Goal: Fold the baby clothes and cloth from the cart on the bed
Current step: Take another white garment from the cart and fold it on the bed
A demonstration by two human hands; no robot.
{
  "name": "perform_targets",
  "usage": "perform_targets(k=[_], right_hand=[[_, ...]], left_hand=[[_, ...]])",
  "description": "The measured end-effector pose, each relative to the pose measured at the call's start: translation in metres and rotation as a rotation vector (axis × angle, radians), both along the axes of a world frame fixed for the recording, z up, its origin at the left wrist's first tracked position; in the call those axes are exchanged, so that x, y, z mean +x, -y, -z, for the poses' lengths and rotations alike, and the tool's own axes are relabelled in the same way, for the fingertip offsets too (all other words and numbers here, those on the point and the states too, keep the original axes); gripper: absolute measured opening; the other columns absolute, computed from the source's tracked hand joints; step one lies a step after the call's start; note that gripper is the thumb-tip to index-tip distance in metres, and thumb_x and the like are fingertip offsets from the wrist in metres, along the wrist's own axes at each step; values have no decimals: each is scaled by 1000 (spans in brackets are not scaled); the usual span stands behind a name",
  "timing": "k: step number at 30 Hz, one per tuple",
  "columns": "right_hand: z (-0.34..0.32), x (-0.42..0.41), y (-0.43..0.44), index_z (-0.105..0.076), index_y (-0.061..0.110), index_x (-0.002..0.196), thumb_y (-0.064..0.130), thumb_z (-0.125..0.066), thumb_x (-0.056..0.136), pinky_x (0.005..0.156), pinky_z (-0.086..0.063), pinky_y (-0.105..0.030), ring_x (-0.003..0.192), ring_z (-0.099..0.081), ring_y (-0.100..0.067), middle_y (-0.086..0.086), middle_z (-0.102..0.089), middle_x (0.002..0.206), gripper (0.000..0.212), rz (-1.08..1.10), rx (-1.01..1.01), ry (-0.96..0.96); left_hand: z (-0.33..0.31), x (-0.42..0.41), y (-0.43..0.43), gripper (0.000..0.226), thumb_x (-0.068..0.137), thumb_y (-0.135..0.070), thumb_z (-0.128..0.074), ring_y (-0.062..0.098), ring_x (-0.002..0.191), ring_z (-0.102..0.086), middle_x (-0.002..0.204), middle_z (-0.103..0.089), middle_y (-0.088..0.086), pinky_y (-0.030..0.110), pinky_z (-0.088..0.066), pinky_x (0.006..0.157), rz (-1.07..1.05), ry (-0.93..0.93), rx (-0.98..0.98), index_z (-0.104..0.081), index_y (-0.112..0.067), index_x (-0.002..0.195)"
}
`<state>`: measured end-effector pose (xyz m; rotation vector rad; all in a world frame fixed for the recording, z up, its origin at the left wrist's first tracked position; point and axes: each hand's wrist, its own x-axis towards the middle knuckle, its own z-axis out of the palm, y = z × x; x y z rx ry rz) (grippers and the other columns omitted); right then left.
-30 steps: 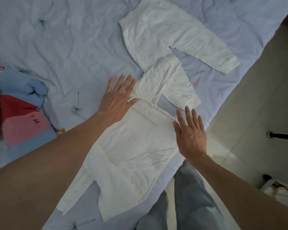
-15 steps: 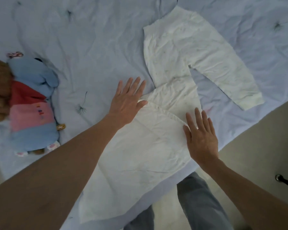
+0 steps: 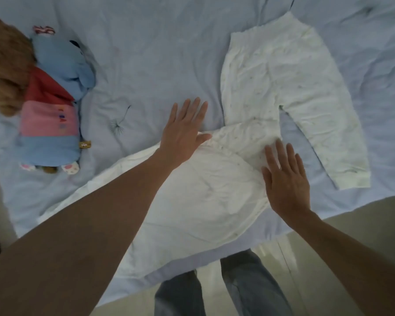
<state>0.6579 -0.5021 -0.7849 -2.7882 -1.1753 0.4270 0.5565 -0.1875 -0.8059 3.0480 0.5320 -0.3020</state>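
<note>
The plain white cotton baby garment [image 3: 192, 201] lies at the near edge of the pale blue quilted bed [image 3: 146, 53], both hands, left [image 3: 183, 133] and right [image 3: 285, 179], flat and open on it, gripping nothing, apparently smoothing it for folding.

Baby pants [image 3: 283, 92] far right on the bed [image 3: 151, 53], cloth [image 3: 203, 201] near centre overlapping them, stuffed toy [image 3: 48, 115] far left.

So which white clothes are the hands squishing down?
The plain white garment nearest the bed's edge. The left hand and right hand lie flat on it. The speckled pants farther up mostly lie free.
</note>
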Motion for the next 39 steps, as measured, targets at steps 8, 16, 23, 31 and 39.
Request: perform_targets(k=[8, 16, 23, 31, 39], right_hand=[[-28, 16, -56, -14, 12, 169, 40, -41, 114, 130, -26, -48, 164, -13, -26, -10, -16, 176, 67, -130, 127, -54], [-41, 4, -115, -14, 8, 169, 52, -36, 114, 131, -23, -46, 164, -11, -25, -11, -15, 176, 73, -305, 168, -19], [-50, -26, -154, -10, 6, 169, 61, -30, 111, 131, -22, -47, 164, -11, -28, -13, -13, 176, 82, -491, 124, 17], [-55, -73, -206, -12, 8, 169, 62, -31, 111, 131, -21, -48, 164, -13, -30, -15, -15, 176, 81, -797, 127, 62], [-49, -134, -245, -20, 7, 168, 60, -29, 112, 130, -23, -50, 161, -22, -35, -18, -23, 173, 78, -1066, 143, 89]], left_hand=[[-19, -9, 0, 100, 95, -76, -53, 36, 162, -24, 175, -25, 15, 58, -15, 132, -103, 71, -55, -23, -17, 170], [-41, -52, -5, 108, 89, -88, -44, 35, 163, -22, 176, -24, 13, 58, -13, 132, -271, 119, -27, -22, -19, 170], [-59, -129, -12, 100, 93, -82, -51, 36, 164, -19, 177, -22, 11, 60, -13, 131, -421, 149, 18, -18, -29, 171], [-55, -253, 11, 93, 98, -80, -46, 34, 165, -14, 178, -17, 12, 61, -13, 131, -603, 111, 35, -24, -25, 170], [-41, -346, 68, 82, 105, -71, -45, 34, 165, -11, 180, -10, 3, 59, -13, 131, -855, 116, -4, -13, -36, 171]])
